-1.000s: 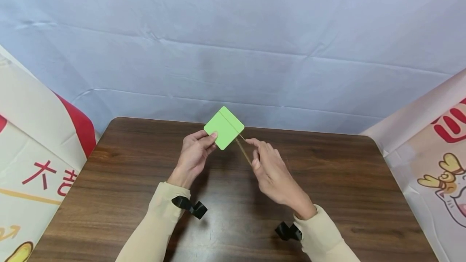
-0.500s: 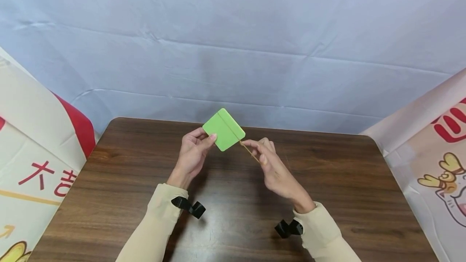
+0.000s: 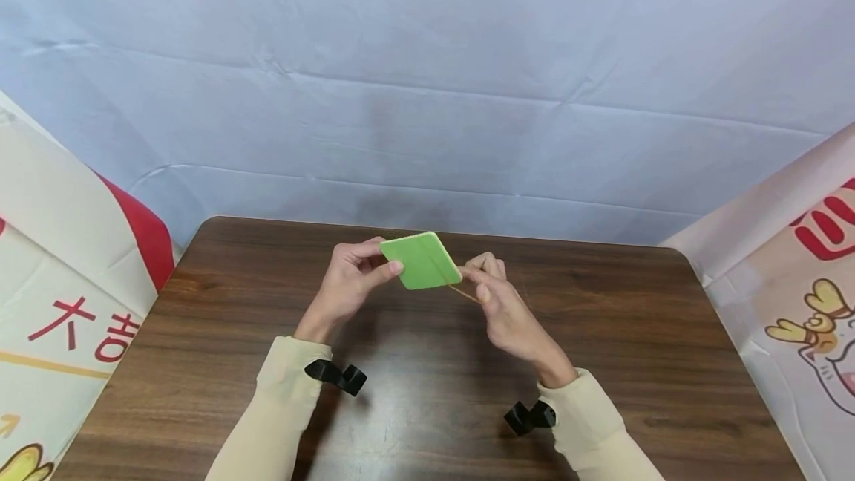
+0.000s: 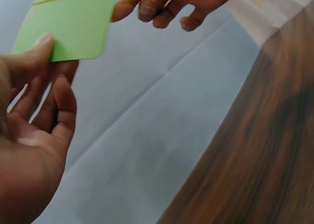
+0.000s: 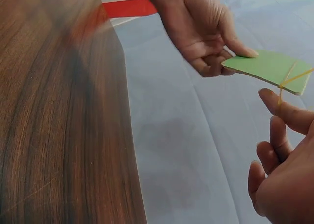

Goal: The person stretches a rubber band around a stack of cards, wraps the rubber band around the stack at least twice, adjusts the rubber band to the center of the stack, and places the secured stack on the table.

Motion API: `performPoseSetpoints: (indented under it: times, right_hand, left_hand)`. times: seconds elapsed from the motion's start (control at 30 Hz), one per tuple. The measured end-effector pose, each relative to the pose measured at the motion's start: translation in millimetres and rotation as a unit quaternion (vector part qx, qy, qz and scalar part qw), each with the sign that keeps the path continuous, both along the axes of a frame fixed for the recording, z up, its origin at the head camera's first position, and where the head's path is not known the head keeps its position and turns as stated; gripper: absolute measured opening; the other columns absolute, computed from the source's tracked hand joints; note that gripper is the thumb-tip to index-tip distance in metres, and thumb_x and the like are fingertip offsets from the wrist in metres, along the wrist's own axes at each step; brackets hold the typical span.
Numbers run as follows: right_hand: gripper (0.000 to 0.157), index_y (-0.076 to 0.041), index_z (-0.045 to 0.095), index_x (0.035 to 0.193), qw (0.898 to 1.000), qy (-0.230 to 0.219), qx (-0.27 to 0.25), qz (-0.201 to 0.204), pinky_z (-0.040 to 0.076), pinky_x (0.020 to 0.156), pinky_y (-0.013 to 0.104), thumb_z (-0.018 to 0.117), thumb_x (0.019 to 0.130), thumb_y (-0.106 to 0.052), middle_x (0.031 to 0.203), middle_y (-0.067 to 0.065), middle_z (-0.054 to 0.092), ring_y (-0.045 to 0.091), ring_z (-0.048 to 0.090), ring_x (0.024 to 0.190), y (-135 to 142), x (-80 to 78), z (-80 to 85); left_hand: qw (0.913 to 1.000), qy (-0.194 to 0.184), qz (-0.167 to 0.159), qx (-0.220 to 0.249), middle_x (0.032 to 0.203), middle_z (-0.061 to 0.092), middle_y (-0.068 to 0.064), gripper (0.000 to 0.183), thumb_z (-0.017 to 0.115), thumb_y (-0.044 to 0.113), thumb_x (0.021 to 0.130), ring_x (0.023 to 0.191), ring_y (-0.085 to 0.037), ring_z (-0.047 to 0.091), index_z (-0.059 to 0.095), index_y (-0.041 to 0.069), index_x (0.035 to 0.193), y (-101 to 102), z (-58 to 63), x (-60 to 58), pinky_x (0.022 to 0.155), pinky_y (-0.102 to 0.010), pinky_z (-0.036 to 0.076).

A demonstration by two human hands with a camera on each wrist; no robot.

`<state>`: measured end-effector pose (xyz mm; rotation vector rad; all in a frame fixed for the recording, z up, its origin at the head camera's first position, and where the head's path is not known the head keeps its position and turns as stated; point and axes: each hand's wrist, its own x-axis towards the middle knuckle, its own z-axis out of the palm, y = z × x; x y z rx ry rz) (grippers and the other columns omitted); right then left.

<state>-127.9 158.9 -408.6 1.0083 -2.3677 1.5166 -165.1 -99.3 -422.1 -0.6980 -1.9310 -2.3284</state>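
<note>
A green square stack of cards (image 3: 419,262) is held up over the far side of the table, tilted, with rounded corners. My left hand (image 3: 346,284) pinches its left corner, thumb on top and fingers beneath. A thin yellow rubber band (image 5: 296,79) runs across the cards near one edge. From the cards' right corner, the band stretches to my right hand (image 3: 505,318). In the right wrist view a loop of it passes round the right index finger (image 5: 289,113), and in the head view it reaches the thumb. The cards' underside is hidden.
The dark wooden table (image 3: 414,407) lies under both hands. A pale blue cloth (image 3: 427,95) hangs behind it, and printed cloths with red figures (image 3: 73,321) stand at the sides. Black wrist cameras (image 3: 337,375) sit on both sleeves.
The cards have tilted flatter and shifted slightly right and down. The left hand has turned with them. The right index finger has come up to the cards' corner with the band.
</note>
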Motion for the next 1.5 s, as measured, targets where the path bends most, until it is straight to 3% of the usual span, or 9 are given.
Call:
performPoseSetpoints:
  times: [0.1, 0.27, 0.47, 0.57, 0.67, 0.8, 1.1, 1.37, 1.5]
  right_hand:
    - [0.086, 0.012, 0.066, 0.120, 1.000, -0.009, 0.008, -0.012, 0.031, 0.089, 0.036, 0.024, 0.105, -0.062, 0.108, 0.012, 0.045, 0.026, 0.035, 0.104, 0, 0.5, 0.7]
    - [0.074, 0.006, 0.070, 0.102, 0.999, -0.035, 0.004, -0.015, 0.030, 0.090, 0.041, 0.032, 0.106, -0.058, 0.111, 0.011, 0.044, 0.026, 0.033, 0.106, 2, 0.4, 1.0]
    - [0.037, -0.006, 0.072, 0.121, 0.997, -0.071, 0.026, -0.026, 0.032, 0.092, 0.048, 0.049, 0.108, -0.032, 0.115, 0.004, 0.044, 0.024, 0.034, 0.111, 3, 1.6, 6.5]
    - [0.035, -0.011, 0.072, 0.125, 0.996, -0.081, 0.035, -0.027, 0.033, 0.093, 0.051, 0.054, 0.105, -0.033, 0.117, 0.004, 0.044, 0.024, 0.033, 0.114, 4, 2.1, 9.2]
    - [0.030, -0.012, 0.073, 0.123, 0.994, -0.090, 0.043, -0.032, 0.033, 0.093, 0.051, 0.058, 0.102, -0.027, 0.119, 0.004, 0.045, 0.024, 0.033, 0.115, 4, 2.7, 10.4]
    - [0.026, -0.012, 0.074, 0.121, 0.994, -0.090, 0.046, -0.035, 0.032, 0.094, 0.051, 0.062, 0.099, -0.021, 0.119, 0.004, 0.045, 0.024, 0.033, 0.115, 3, 2.7, 9.5]
    - [0.026, -0.008, 0.075, 0.117, 0.996, -0.081, 0.035, -0.032, 0.032, 0.094, 0.051, 0.067, 0.098, -0.025, 0.119, 0.005, 0.047, 0.025, 0.036, 0.112, 3, 0.7, 7.1]
    - [0.008, -0.006, 0.080, 0.094, 0.995, -0.077, 0.030, -0.059, 0.034, 0.087, 0.044, 0.073, 0.093, -0.008, 0.112, 0.009, 0.058, 0.026, 0.044, 0.102, 6, -1.9, 4.0]
    - [0.006, -0.004, 0.080, 0.088, 0.995, -0.075, 0.017, -0.066, 0.035, 0.087, 0.043, 0.077, 0.089, -0.009, 0.108, 0.010, 0.060, 0.026, 0.046, 0.100, 8, -3.4, 3.5]
  left_hand:
    - [0.9963, 0.050, -0.018, -0.068, 0.093, 0.069, -0.009, 0.015, 0.073, -0.012, 0.086, 0.076, -0.016, 0.059, 0.076, -0.008, 0.100, -2, 4.8, 0.8, 0.064, -0.024, 0.050]
    - [0.9845, 0.091, -0.056, -0.139, 0.093, 0.070, -0.009, 0.011, 0.076, -0.008, 0.086, 0.078, -0.018, 0.061, 0.079, -0.003, 0.095, 0, 14.2, 5.4, 0.065, -0.025, 0.051]
    - [0.9610, 0.149, -0.076, -0.221, 0.094, 0.072, -0.007, 0.011, 0.076, -0.004, 0.088, 0.081, -0.016, 0.064, 0.080, 0.002, 0.097, 4, 23.6, 10.3, 0.070, -0.031, 0.054]
    - [0.9478, 0.178, -0.081, -0.252, 0.093, 0.072, -0.008, 0.011, 0.075, -0.003, 0.089, 0.079, -0.013, 0.063, 0.079, 0.003, 0.097, 5, 27.0, 12.0, 0.070, -0.029, 0.052]
    - [0.9406, 0.191, -0.082, -0.268, 0.092, 0.072, -0.007, 0.010, 0.074, -0.002, 0.090, 0.076, -0.010, 0.061, 0.079, 0.003, 0.097, 7, 30.1, 13.6, 0.068, -0.026, 0.051]
    - [0.9372, 0.199, -0.072, -0.278, 0.092, 0.072, -0.005, 0.007, 0.074, 0.001, 0.091, 0.073, -0.009, 0.059, 0.079, 0.004, 0.096, 9, 33.2, 15.0, 0.066, -0.026, 0.050]
    - [0.9337, 0.197, -0.059, -0.293, 0.092, 0.071, -0.001, 0.007, 0.075, 0.002, 0.091, 0.069, -0.007, 0.057, 0.079, 0.007, 0.094, 10, 36.1, 16.8, 0.062, -0.026, 0.049]
    - [0.9349, 0.192, -0.040, -0.296, 0.091, 0.071, -0.001, 0.006, 0.075, 0.003, 0.091, 0.066, -0.008, 0.054, 0.079, 0.006, 0.095, 14, 33.7, 18.7, 0.058, -0.027, 0.048]
    - [0.9330, 0.192, -0.030, -0.303, 0.091, 0.070, 0.001, 0.008, 0.075, 0.004, 0.092, 0.063, -0.010, 0.054, 0.079, 0.006, 0.098, 15, 32.8, 19.6, 0.055, -0.025, 0.047]
